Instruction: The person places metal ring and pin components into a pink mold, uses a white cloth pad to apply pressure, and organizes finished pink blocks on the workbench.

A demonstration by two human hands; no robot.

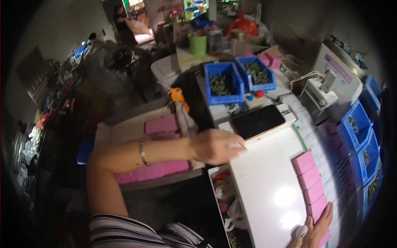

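Note:
My left hand (213, 146) reaches across the near-left corner of the white work surface (264, 173). Motion smears its fingers, with something white at their tips; whether they hold anything cannot be made out. My right hand (319, 228) rests at the lower right, fingers stretched out against a row of small pink boxes (309, 175). A white cover sits on its thumb tip. The boxes stand end to end along the right edge of the surface. Beyond my left hand, a dark-screened phone (258, 122) lies at the far end of the surface.
Two blue bins (225, 99) of small dark parts stand behind the phone. More blue bins (366, 155) are stacked at the right. A carton (120, 118) with pink boxes lies under my left forearm. An open drawer (213, 182) holds bags. A white device (320, 95) stands back right.

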